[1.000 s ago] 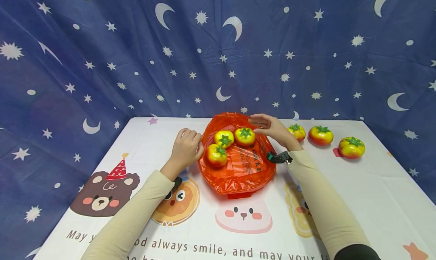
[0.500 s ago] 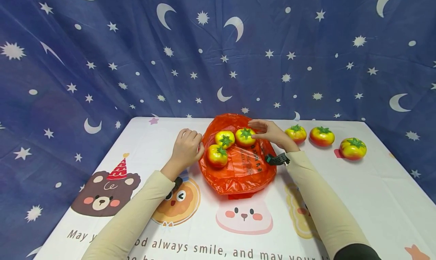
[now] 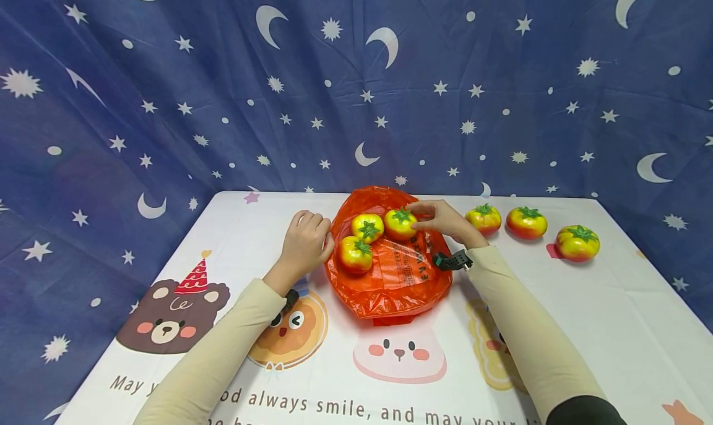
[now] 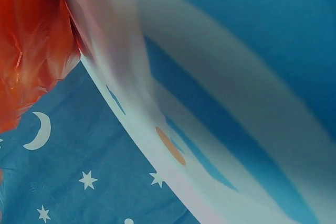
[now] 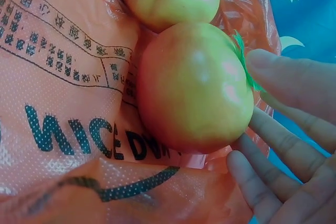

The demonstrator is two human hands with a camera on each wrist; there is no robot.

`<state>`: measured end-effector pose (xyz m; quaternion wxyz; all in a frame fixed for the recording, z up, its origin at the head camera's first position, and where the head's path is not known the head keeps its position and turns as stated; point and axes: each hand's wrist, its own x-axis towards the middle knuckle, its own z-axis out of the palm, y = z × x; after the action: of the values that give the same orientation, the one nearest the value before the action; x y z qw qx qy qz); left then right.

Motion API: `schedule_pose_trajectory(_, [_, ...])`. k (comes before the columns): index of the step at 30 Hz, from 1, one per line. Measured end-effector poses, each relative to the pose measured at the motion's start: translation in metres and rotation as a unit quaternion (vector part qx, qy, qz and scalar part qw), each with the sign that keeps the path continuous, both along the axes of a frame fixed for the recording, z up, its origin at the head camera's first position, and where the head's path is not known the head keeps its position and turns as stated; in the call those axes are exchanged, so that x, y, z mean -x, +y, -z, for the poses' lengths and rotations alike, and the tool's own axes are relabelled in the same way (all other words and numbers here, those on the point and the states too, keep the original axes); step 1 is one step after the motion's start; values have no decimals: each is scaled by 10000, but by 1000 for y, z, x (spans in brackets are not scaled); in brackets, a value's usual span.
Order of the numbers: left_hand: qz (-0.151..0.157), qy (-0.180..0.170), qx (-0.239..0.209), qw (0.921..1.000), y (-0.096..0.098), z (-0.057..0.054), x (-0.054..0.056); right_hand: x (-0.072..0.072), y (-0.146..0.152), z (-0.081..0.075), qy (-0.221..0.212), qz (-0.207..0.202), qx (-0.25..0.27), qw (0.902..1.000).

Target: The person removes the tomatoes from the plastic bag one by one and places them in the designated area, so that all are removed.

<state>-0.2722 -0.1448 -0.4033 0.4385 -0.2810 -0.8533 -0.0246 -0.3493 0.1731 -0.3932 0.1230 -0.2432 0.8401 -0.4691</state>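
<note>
Bracketing one tomato [image 3: 398, 229] on its right side, the right hand [image 3: 442, 219] has loosely spread fingers, thumb by the green leaves; that would suit holding it round the body, though no firm hold shows. This tomato lies on the red bag [image 3: 390, 298] beside two other tomatoes [image 3: 355, 258] (inside its mouth or on its outer face, I cannot tell). The left hand [image 3: 301, 242], fingers curled, is at the bag's left edge, probably steadying the plastic; whether it pinches it is unclear. Three further tomatoes [image 3: 526, 225] stand along the tabletop [image 3: 562, 326], presumably for the right arm's convenience.
</note>
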Motion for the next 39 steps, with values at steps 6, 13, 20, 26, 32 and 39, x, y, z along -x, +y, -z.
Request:
schedule_pose_trajectory(6, [17,-14,20,10000,1,0,0,0,0,1,-45,127,-159,9998])
schedule_pose_trajectory(13, [19,-90,20,10000,1,1,1,3,-1,5,16,81,-96,9999])
schedule_pose_trajectory(20, [25,-64,21,10000,0,2,2,2,-2,4,-16,24,38,10000])
schedule_pose_trajectory(26, [64,-6,11,10000,0,1,1,2,-3,5,93,153,-108,9998])
schedule_pose_trajectory(32, [47,-6,-10,10000,0,2,2,5,-6,9,250,502,-351,9978])
schedule_pose_trajectory(39, [6,-94,7,10000,0,2,2,-3,-10,3,272,547,-248,9978])
